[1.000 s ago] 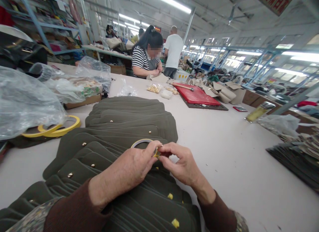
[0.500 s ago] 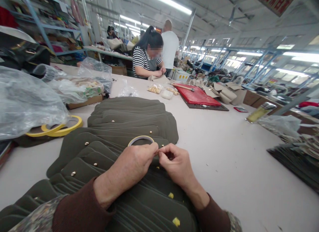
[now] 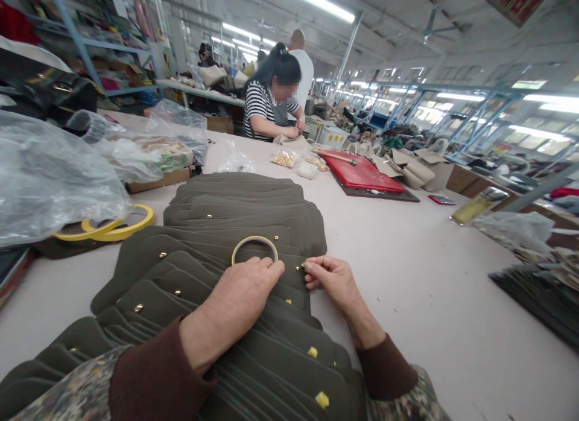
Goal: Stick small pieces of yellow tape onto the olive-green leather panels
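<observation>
Overlapping dark green pieces (image 3: 235, 204) lie fanned out on the pale table, several with small gold studs (image 3: 139, 308). My left hand (image 3: 239, 306) is closed on a thin yellow tape roll (image 3: 254, 240), which stands tilted above the pieces. Just right of it, my right hand (image 3: 332, 282) pinches a small yellow bit of tape (image 3: 304, 265) beside a gold stud (image 3: 297, 268). Other yellow tape bits (image 3: 322, 400) stick to the pieces nearer to me.
Yellow tape rolls (image 3: 136, 223) and plastic bags (image 3: 54, 180) lie at the left. A red board (image 3: 362, 170) with a hammer (image 3: 339, 157) and a glass bottle (image 3: 479, 205) are farther right. Across the table, a person in stripes (image 3: 271, 101) works with both hands.
My hands have come apart; the right has moved right with a bit of yellow tape between its fingertips. The left still holds the tape roll. The view has shifted slightly.
</observation>
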The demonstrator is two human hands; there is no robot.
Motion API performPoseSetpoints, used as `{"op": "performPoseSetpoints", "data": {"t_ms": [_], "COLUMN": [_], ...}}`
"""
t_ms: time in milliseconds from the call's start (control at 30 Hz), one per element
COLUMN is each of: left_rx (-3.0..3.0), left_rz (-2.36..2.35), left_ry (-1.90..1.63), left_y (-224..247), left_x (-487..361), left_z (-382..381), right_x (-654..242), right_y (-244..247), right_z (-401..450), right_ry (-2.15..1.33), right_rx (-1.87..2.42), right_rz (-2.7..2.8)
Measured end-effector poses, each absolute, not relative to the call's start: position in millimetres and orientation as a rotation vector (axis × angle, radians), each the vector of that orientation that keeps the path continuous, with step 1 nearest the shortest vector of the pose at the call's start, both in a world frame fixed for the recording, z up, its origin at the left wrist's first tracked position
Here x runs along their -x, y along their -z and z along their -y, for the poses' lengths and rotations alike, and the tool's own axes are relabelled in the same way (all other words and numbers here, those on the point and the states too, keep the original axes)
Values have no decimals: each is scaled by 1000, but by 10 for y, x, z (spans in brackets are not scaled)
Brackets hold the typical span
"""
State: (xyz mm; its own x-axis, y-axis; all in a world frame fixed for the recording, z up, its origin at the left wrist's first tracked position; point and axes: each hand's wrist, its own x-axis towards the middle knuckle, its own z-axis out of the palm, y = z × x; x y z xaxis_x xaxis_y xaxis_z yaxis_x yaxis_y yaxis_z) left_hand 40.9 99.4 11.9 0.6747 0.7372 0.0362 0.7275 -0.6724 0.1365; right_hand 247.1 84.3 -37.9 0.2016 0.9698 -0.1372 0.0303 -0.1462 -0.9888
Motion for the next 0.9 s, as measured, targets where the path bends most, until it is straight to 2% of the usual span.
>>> {"op": "performPoseSetpoints", "data": {"t_ms": [233,467,667,733,900], "left_rx": [-2771,-2802,-2775,-2770,-2788], "left_rz": [-1177,-1172,-1175,-1170,-1147], "left_ry": [-144,-154,-172,-176,-204], "left_y": [-104,-84,-112,-104,-64], "left_x": [-410,-411,-394,-391,-392], "left_z": [-1002,-1012,-1013,-1018,-1021], "right_x": [-2378,-2278,-2369,-2390,-2319], "right_y": [418,395,413,412,403], "right_z": [-811,-816,-742,-710,-709], "right_ry": [-994,-540,-862,-856,-457], "right_rx": [1572,1610,1596,1593,1637], "right_rz": [1280,1617,1332,1388,1631]}}
